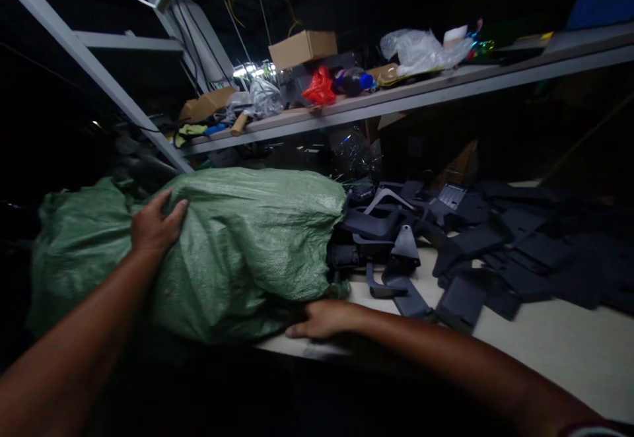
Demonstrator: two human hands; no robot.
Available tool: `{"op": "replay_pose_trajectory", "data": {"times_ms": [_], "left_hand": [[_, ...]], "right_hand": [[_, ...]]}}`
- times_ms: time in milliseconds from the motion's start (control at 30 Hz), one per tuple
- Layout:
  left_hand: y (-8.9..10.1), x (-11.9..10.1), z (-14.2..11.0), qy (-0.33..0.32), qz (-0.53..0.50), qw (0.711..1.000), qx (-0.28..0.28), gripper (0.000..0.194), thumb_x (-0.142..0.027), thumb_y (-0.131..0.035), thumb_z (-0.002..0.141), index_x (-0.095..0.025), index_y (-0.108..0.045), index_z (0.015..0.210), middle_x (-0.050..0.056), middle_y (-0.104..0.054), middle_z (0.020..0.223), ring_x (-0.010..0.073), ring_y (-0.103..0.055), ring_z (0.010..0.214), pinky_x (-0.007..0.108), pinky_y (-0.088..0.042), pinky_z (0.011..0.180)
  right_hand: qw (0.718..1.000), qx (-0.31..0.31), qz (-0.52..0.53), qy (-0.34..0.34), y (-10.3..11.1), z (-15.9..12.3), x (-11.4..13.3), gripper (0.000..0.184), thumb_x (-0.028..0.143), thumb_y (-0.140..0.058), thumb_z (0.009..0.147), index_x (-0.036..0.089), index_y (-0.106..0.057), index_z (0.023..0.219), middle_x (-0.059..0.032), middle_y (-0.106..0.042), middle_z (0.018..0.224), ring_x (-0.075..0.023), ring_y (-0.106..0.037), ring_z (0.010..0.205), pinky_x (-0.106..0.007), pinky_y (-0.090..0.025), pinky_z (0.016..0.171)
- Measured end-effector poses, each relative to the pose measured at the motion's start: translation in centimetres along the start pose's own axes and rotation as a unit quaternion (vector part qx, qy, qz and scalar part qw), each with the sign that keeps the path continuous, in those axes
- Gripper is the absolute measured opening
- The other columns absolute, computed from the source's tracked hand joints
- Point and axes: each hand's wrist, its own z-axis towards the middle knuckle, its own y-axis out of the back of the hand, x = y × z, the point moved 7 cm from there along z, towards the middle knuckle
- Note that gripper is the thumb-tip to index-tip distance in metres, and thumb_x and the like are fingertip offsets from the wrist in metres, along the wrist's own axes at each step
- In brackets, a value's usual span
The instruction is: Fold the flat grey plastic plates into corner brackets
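Note:
A large green woven sack lies on its side on the pale tabletop, its mouth facing right. My left hand grips a fold on the sack's upper side, thumb toward the right. At the lower edge of the mouth, my right hand holds the sack's rim; its fingers are partly hidden under the material. Dark grey plastic parts lie in a loose heap just outside the mouth and spread to the right. Some parts still sit inside the opening, where shadow hides most of them.
Above the table runs a shelf holding a cardboard box, a red plastic bag, a dark bottle with a blue cap and clear plastic wrap. A slanting metal post stands at the left, behind the sack.

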Motion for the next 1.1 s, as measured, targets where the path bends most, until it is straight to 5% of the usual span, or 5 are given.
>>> {"op": "replay_pose_trajectory", "data": {"times_ms": [167,400,633,800,1100], "left_hand": [[0.1,-1.4,-0.4,0.008,0.053,0.999,-0.006,0.066,-0.057,-0.040,0.101,-0.022,-0.047,0.157,0.011,-0.071,0.131,0.0240,-0.063,0.096,0.039,-0.052,0.092],[2.2,-4.8,-0.1,-0.019,0.126,0.988,0.090,0.067,-0.055,-0.049,0.097,-0.015,-0.055,0.151,0.017,-0.073,0.124,0.0366,-0.068,0.105,0.059,-0.053,0.094],[5.6,-17.4,-4.6,-0.131,0.047,0.990,0.001,0.080,-0.053,-0.058,0.094,-0.014,-0.038,0.162,0.021,-0.062,0.146,0.0398,-0.063,0.128,0.056,-0.051,0.104],[0.8,-30.1,-15.1,-0.340,-0.061,0.925,0.159,0.052,-0.050,-0.057,0.099,-0.026,-0.062,0.144,0.006,-0.070,0.140,0.0268,-0.067,0.125,0.037,-0.050,0.107],[-6.4,-32.8,-18.1,-0.240,-0.074,0.948,0.197,0.052,-0.042,-0.079,0.082,-0.015,-0.062,0.124,0.019,-0.071,0.119,0.0358,-0.068,0.111,0.042,-0.051,0.090]], "right_hand": [[0.993,-0.097,-0.073,0.002,6.7,-7.7,1.1,0.015,0.031,-0.074,0.094,0.021,-0.080,0.104,-0.0024,-0.078,0.095,-0.0181,-0.071,0.084,-0.025,-0.046,0.072],[0.926,-0.334,-0.171,-0.037,16.2,-11.7,0.9,0.028,0.033,-0.066,0.101,0.016,-0.067,0.123,-0.0100,-0.071,0.112,-0.0244,-0.067,0.098,-0.035,-0.049,0.089],[0.867,-0.294,-0.399,-0.046,19.5,-9.7,-0.6,0.041,0.031,-0.071,0.098,0.013,-0.062,0.134,-0.0160,-0.061,0.137,-0.0324,-0.053,0.129,-0.041,-0.040,0.114],[0.870,-0.249,-0.417,-0.089,20.3,-6.6,-2.8,0.045,0.039,-0.061,0.103,0.013,-0.058,0.139,-0.0191,-0.066,0.129,-0.0336,-0.060,0.123,-0.042,-0.046,0.106],[0.880,-0.146,-0.440,-0.101,22.3,-6.0,-2.8,0.058,0.041,-0.067,0.095,0.019,-0.051,0.147,-0.0154,-0.067,0.131,-0.0322,-0.065,0.118,-0.041,-0.051,0.099]]}}
